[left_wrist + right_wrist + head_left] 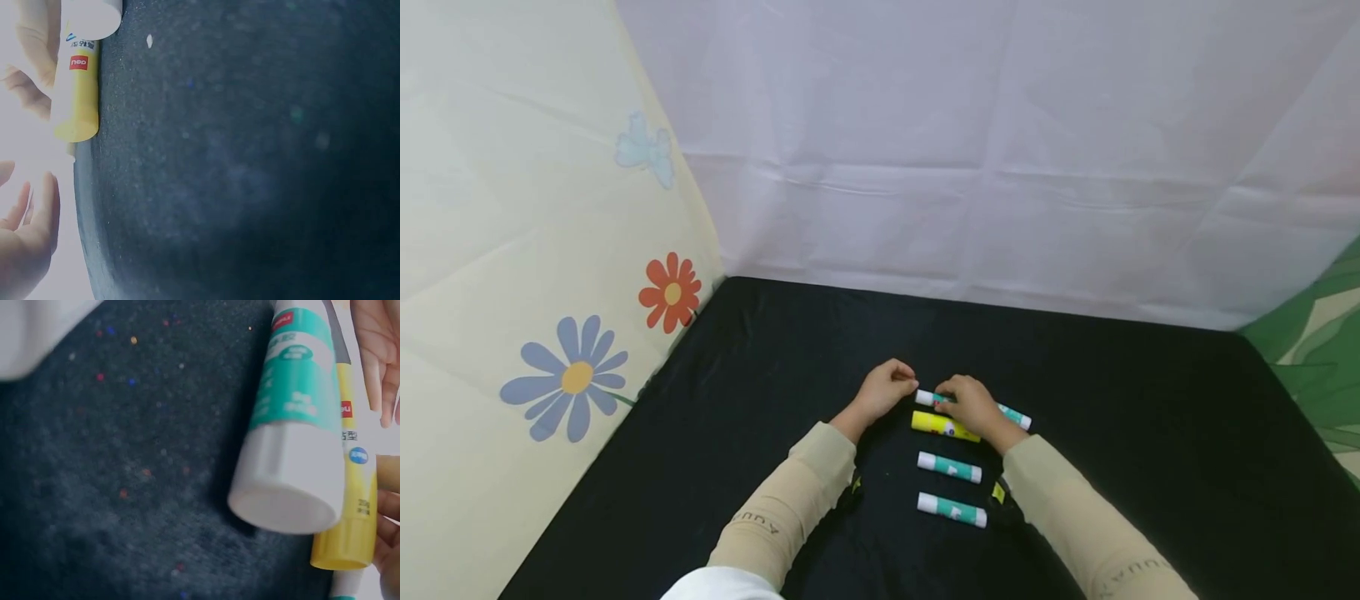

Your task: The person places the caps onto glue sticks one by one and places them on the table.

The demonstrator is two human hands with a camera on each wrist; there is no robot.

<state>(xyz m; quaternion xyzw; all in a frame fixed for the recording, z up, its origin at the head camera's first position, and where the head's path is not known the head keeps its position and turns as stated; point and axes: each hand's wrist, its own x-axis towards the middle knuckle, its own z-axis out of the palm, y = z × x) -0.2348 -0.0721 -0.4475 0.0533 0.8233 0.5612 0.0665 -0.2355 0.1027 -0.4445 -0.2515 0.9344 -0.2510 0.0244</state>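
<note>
My right hand (pixel 973 407) pinches a white-and-teal glue stick (pixel 925 398) at the far end of a column of glue sticks, thumb on the near side. Its palm hides part of that stick. Past the hand's right side another white-and-teal piece (pixel 1017 416) shows. Just left of the pinched stick is my left hand (pixel 882 390), fingers loosely bent and holding nothing. A yellow glue stick (pixel 946 426) lies right below the right hand; the left wrist view also has this yellow glue stick (pixel 78 103).
Nearer me lie two more white-and-teal glue sticks, a middle one (pixel 950 467) and a near one (pixel 952 509), roughly parallel. Everything rests on a black-covered table (pixel 820 333). A pale curtain (pixel 970 167) hangs along the back, and a flowered sheet (pixel 490 275) at the left.
</note>
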